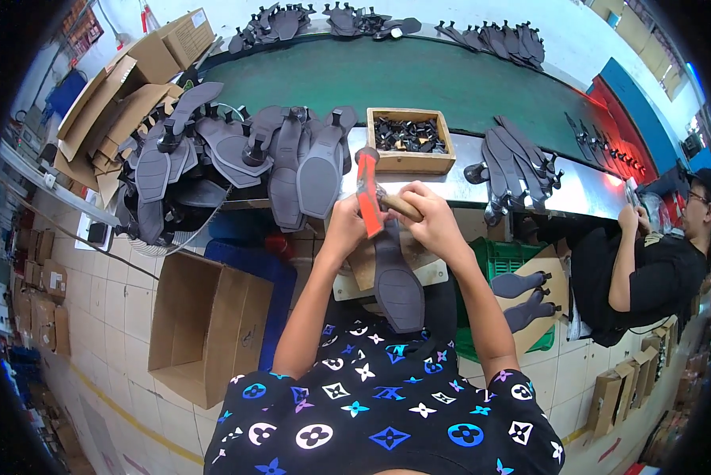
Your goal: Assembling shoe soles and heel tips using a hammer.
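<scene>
Dark grey shoe sole with a narrow waist [399, 286] sat near the centre of the frame, its broad toe end pointing toward the lower edge and its heel end up between the two hands. Largest of all, a long green conveyor belt [308, 79] spanned the top, edged below by a shiny metal surface [589, 190]. At the right edge sat a co-worker in black clothing [648, 269]. An open brown cardboard box [241, 324] stood on the floor at lower left. Heaped grey heeled soles [304, 170] filled the upper left, and a smaller fan of similar soles [514, 162] lay right of centre on the surface. Between those two groups stood a rectangular pale wooden tray [411, 163]. Just below it, the right hand [431, 218] had its fingers clenched around the wooden handle of an orange-red metal-headed hammer [367, 202]. The left hand [347, 229] was curled beside the sole's heel end; the hammer head partly covered its fingers, so I could not tell exactly what they grasped. Smallest were the glossy black pieces [407, 136] loosely filling the tray.
</scene>
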The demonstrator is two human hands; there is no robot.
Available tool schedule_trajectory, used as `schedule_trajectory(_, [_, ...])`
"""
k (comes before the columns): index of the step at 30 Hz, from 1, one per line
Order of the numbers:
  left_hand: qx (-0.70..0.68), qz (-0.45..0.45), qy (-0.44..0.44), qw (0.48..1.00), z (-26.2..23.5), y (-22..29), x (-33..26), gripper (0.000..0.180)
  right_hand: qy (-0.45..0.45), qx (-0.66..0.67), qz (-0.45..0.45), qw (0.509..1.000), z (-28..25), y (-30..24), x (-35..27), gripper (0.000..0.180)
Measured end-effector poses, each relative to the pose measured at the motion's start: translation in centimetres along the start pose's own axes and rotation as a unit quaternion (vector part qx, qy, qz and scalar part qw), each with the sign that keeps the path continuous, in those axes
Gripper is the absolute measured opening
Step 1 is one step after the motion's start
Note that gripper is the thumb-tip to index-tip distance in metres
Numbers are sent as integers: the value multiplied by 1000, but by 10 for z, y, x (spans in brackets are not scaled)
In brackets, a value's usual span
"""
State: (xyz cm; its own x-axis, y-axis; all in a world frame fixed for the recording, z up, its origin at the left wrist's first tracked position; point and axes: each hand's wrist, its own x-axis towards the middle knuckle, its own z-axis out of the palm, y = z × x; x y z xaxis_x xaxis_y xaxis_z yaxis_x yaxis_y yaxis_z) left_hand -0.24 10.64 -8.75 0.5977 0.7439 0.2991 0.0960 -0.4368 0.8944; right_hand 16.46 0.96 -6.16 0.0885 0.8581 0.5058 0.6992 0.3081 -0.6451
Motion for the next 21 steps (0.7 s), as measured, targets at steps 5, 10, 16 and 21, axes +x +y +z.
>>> schedule_trajectory(5, [-51, -37, -55, 997, -1, -20, 5, 24, -13, 58, 141, 988, -13, -33, -10, 21])
schedule_trajectory(10, [-204, -91, -83, 971, 0, -20, 6, 22, 57, 144, 230, 961, -36, -83, -52, 30])
schedule_trajectory(16, [-159, -62, -74, 983, -3, -11, 6, 24, -10, 37, 207, 978, -37, -92, -56, 29])
schedule_trajectory(21, [13, -7, -81, 997, -7, -20, 2, 64, 108, -13, 56, 992, -55, -132, -64, 26])
